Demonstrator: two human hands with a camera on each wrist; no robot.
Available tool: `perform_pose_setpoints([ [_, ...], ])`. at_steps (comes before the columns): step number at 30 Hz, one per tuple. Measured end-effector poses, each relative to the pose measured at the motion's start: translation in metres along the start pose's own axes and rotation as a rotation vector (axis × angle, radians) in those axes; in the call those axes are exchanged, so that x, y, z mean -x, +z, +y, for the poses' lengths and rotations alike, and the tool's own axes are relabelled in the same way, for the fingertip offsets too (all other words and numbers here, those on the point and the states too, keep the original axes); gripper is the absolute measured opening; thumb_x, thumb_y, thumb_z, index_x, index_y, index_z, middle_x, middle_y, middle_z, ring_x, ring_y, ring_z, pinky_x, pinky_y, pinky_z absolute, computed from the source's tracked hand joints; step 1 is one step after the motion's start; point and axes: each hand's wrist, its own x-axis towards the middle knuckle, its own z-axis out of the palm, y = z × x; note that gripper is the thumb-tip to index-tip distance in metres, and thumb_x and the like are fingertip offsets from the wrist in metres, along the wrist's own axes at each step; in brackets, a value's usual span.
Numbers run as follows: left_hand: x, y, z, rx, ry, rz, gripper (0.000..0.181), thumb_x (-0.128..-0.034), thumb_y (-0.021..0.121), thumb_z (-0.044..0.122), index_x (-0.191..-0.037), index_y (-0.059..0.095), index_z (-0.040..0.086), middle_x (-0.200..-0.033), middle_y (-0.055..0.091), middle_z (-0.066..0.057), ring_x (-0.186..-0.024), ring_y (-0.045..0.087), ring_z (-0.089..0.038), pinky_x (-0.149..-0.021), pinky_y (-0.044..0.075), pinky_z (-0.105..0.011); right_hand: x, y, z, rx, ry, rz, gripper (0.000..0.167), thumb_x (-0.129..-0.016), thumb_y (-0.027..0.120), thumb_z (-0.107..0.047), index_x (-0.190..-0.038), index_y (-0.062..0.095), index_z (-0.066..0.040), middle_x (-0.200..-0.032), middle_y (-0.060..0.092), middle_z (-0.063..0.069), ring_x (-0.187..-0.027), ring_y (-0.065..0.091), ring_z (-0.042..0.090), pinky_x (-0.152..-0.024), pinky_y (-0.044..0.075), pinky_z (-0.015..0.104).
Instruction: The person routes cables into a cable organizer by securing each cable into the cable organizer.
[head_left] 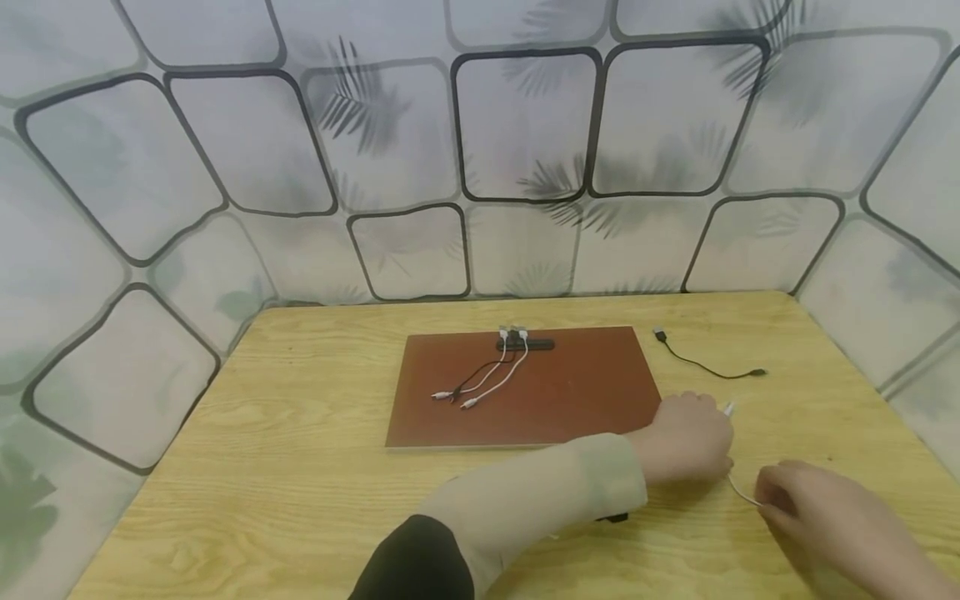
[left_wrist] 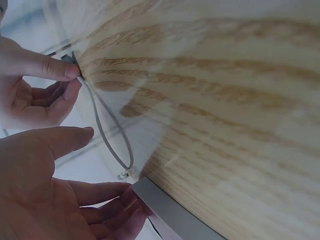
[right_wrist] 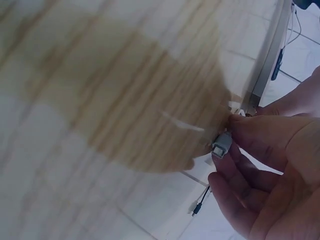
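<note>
"White cable (head_left: 742, 497): held where, and how?"

"Near right on the desk (head_left: 225, 467), pinched by its connector (right_wrist: 221, 145) between thumb and fingertips of the right hand (head_left: 828, 508)."

"Why by the connector?"

"Probably for stiffness: a firm place to grip, with only soft cord beyond. Slack and bowed toward the left hand (head_left: 686, 437), likely for lack of any pull from there."

"Pinching too, on the left?"

"No. Spread instead, with thumb well apart from fingers and nothing between; close to the near right corner of the brown board (head_left: 570, 408), actual contact impossible to tell. Just past that hand, a white tip (head_left: 729, 408), apparently of the same cable, pointed toward the far side."

"And the pose?"

"Left forearm slanted across from near middle to right, in a cream sleeve (head_left: 540, 487). Right arm in from the near right corner. Hands near each other but apart, perhaps to suit so short a cord."

"Farther out?"

"Toward the board's far edge, a black strip (head_left: 542, 344), with a pair of white leads (head_left: 512, 377) and a thin black lead (head_left: 480, 371) trailing near and left. Far right, well apart from those, a loose black cable (head_left: 708, 367)."
</note>
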Motion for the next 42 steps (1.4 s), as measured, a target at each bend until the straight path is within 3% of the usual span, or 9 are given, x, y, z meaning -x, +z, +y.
perform_pose_setpoints([
  [3,0.001,0.0,0.0,-0.018,-0.012,0.003,0.034,-0.1035,0.054,0.064,-0.089,0.067,0.037,-0.111,0.057,0.016,-0.094,0.051,-0.004,-0.078,0.046,-0.022,-0.002,0.0,0.0,-0.002,-0.015,0.023,0.03,-0.09,0.081,-0.016,-0.075,0.058,-0.029,-0.07,0.049,-0.014,-0.064,0.038,-0.002,-0.058,0.037,0.024],
  [8,0.003,0.0,0.0,-0.014,-0.033,0.006,0.033,-0.1027,0.054,0.066,-0.097,0.07,0.037,-0.114,0.058,0.016,-0.095,0.052,-0.004,-0.079,0.048,-0.022,-0.006,-0.001,0.001,-0.022,-0.003,-0.016,0.024,-0.091,0.081,-0.017,-0.078,0.064,-0.028,-0.073,0.056,-0.015,-0.066,0.043,-0.002,-0.061,0.043,0.025],
  [11,0.003,-0.001,-0.002,0.007,-0.039,-0.002,0.037,-0.1042,0.052,0.064,-0.123,0.07,0.038,-0.118,0.058,0.017,-0.098,0.053,-0.003,-0.082,0.048,-0.022,-0.008,-0.002,0.002,-0.039,0.01,-0.046,0.02,-0.091,0.081,-0.018,-0.08,0.067,-0.026,-0.077,0.062,-0.015,-0.068,0.048,-0.003,-0.063,0.048,0.028],
  [15,0.004,-0.002,-0.005,0.048,-0.043,0.001,0.039,-0.1059,0.051,0.06,-0.14,0.061,0.045,-0.12,0.058,0.017,-0.1,0.053,-0.004,-0.084,0.048,-0.024,-0.007,-0.003,-0.001,-0.058,0.006,-0.053,0.018,-0.091,0.082,-0.018,-0.082,0.067,-0.024,-0.078,0.063,-0.015,-0.068,0.048,-0.003,-0.063,0.048,0.028],
  [16,0.005,-0.002,-0.005,0.055,-0.041,0.007,0.039,-0.1059,0.051,0.06,-0.14,0.061,0.046,-0.12,0.059,0.017,-0.1,0.053,-0.004,-0.084,0.048,-0.024,-0.006,-0.004,-0.002,-0.062,0.003,-0.048,0.019,-0.092,0.081,-0.018,-0.081,0.066,-0.025,-0.076,0.061,-0.015,-0.067,0.046,-0.003,-0.062,0.047,0.027],
  [22,0.006,-0.001,-0.007,0.093,-0.018,0.079,0.017,-0.1055,0.058,0.051,-0.1,0.067,0.037,-0.098,0.061,0.017,-0.084,0.054,-0.003,-0.068,0.047,-0.023,-0.007,-0.004,-0.004,-0.083,-0.014,-0.041,0.023,-0.095,0.078,-0.019,-0.08,0.063,-0.027,-0.072,0.057,-0.016,-0.065,0.042,-0.002,-0.06,0.041,0.024],
  [26,0.006,0.001,-0.008,0.098,0.002,0.122,0.027,-0.1086,0.056,0.037,-0.083,0.06,0.032,-0.082,0.057,0.015,-0.069,0.05,-0.004,-0.056,0.044,-0.022,-0.008,-0.003,-0.005,-0.087,-0.015,-0.048,0.02,-0.094,0.079,-0.019,-0.082,0.065,-0.027,-0.075,0.061,-0.016,-0.067,0.044,-0.003,-0.062,0.044,0.025],
  [34,0.009,0.0,-0.016,0.235,-0.037,0.127,0.023,-0.1085,0.055,0.024,-0.086,0.058,0.031,-0.076,0.055,0.015,-0.063,0.049,-0.002,-0.053,0.043,-0.02,-0.007,-0.003,-0.007,-0.1,-0.014,-0.001,0.019,-0.092,0.081,-0.019,-0.084,0.067,-0.03,-0.077,0.062,-0.018,-0.069,0.046,-0.006,-0.063,0.045,0.025],
  [42,0.007,0.0,-0.028,0.344,-0.067,0.128,0.024,-0.1054,0.062,0.023,-0.082,0.059,0.028,-0.07,0.055,0.013,-0.057,0.041,-0.005,-0.047,0.035,-0.021,-0.01,-0.006,-0.005,-0.183,-0.019,-0.021,0.005,-0.094,0.08,-0.02,-0.093,0.075,-0.021,-0.085,0.072,-0.013,-0.072,0.054,-0.008,-0.064,0.049,0.026],
])
